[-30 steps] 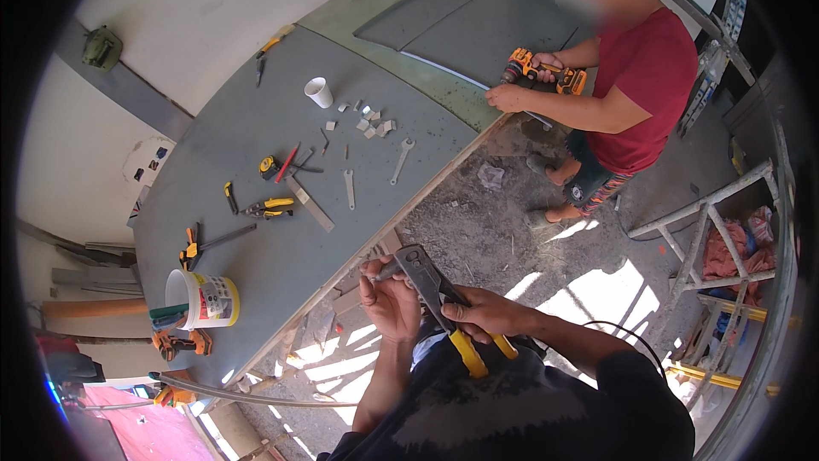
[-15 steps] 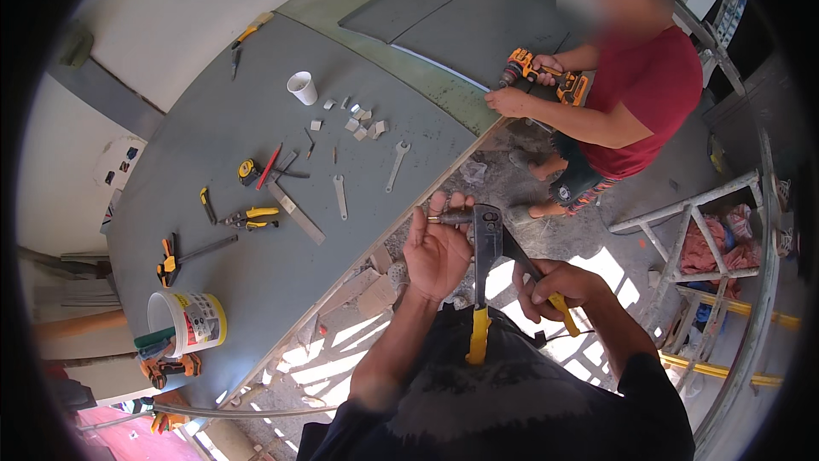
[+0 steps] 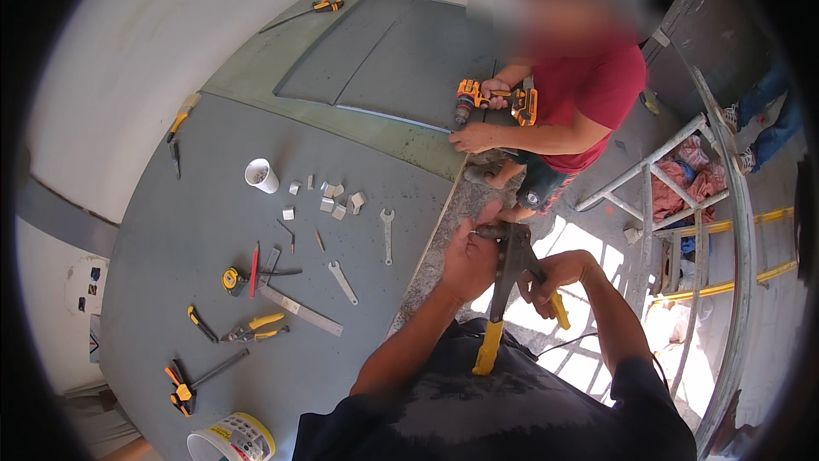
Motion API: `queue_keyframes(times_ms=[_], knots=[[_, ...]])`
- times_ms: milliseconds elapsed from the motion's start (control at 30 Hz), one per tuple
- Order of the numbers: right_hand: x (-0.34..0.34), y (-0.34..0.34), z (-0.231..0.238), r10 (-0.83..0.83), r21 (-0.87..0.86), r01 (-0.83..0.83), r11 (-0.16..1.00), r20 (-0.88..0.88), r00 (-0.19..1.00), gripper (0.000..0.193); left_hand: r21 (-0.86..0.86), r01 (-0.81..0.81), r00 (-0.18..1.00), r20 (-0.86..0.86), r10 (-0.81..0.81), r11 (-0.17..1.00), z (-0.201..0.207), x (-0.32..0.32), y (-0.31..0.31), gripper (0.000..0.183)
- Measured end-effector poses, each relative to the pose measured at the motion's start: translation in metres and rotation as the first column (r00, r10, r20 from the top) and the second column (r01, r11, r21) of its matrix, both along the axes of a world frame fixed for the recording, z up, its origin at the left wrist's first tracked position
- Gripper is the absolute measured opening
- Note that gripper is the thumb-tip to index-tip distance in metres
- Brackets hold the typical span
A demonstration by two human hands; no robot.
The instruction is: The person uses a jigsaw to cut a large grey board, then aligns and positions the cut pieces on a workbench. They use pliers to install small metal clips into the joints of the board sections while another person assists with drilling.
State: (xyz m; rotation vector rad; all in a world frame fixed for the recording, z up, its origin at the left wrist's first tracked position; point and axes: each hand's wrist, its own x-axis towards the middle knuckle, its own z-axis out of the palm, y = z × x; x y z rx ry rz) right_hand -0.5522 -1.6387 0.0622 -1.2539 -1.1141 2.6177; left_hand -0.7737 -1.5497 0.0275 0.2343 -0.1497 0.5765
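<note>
Scanning from the left, the grey panel (image 3: pixel 213 290) carries its scattered tools – white cup (image 3: pixel 261 175), tape measure (image 3: pixel 232 280), steel ruler (image 3: pixel 300 310), two spanners – none of them touched. At the panel's edge comes the change: the left hand (image 3: pixel 471 260) has slid up, fingers pinched together at the nose of the hand riveter (image 3: pixel 509 278), which has swung upright and closer in. The right hand (image 3: pixel 556 278) is clamped on its yellow-tipped handle (squeeze looks imminent). Beyond, a co-worker in a red shirt grips an orange drill (image 3: pixel 495 101).
</note>
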Motion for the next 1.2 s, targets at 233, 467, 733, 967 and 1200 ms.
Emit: queue_keyframes(times_ms=[233, 467, 733, 967, 1200], knots=[[-0.028, 0.066, -0.052, 0.32, -0.21, -0.272, 0.939, 0.241, 0.916, 0.042, 0.159, -0.045, 0.951, -0.296, 0.091, 0.986, -0.037, 0.003, 0.024, 0.041], [-0.053, 0.084, -0.039, 0.53, -0.38, -0.419, 0.825, 0.261, 0.807, 0.057, -0.009, 0.028, 0.979, -0.199, -0.03, 1.0, -0.041, -0.014, 0.034, 0.035], [-0.064, 0.057, 0.011, 0.387, -0.23, -0.332, 0.915, 0.267, 0.882, 0.019, -0.065, -0.002, 0.999, 0.052, 0.006, 0.998, -0.02, -0.027, 0.031, 0.037], [-0.103, -0.008, 0.085, -0.334, -0.189, 0.413, 0.891, 0.344, 0.878, 0.035, -0.34, 0.075, 0.954, 0.297, 0.031, 0.938, -0.008, -0.05, 0.029, 0.036], [-0.183, -0.013, 0.043, -0.691, 0.177, 0.668, 0.723, 0.174, 0.702, 0.052, -0.323, -0.129, 0.957, 0.208, 0.203, 0.938, -0.008, -0.071, 0.041, 0.038]])
